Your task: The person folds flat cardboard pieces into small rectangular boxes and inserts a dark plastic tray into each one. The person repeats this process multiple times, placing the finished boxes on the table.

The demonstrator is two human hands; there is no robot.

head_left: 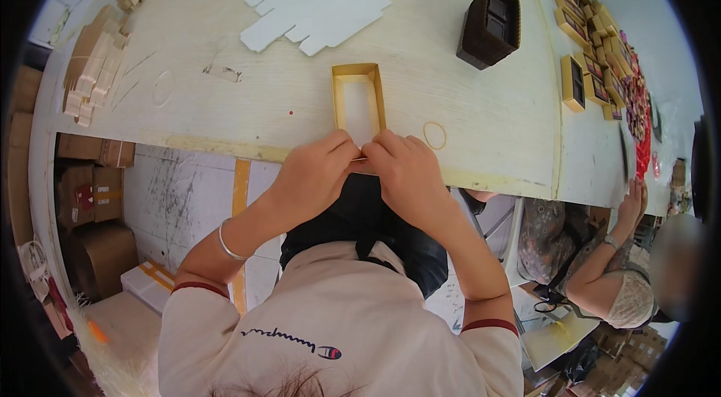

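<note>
A shallow gold cardboard box (380, 100) with a pale inside lies open at the table's front edge, its long sides pointing away from me. My left hand (319, 172) pinches the near end of it at the left corner. At the right corner my right hand (408, 172) grips the same end, and the two sets of fingertips almost meet. My fingers hide most of that near wall. A rubber band (435, 135) lies just right of my right hand. Beyond the box is a pile of flat white card blanks (315, 3).
A stack of dark brown trays (490, 25) stands at the back right. Folded card pieces (98, 66) are stacked along the left edge. Several gold boxes (574, 83) with dark inserts fill the far right, where another person's hand (633, 205) rests at the table. Cartons (98, 187) sit below left.
</note>
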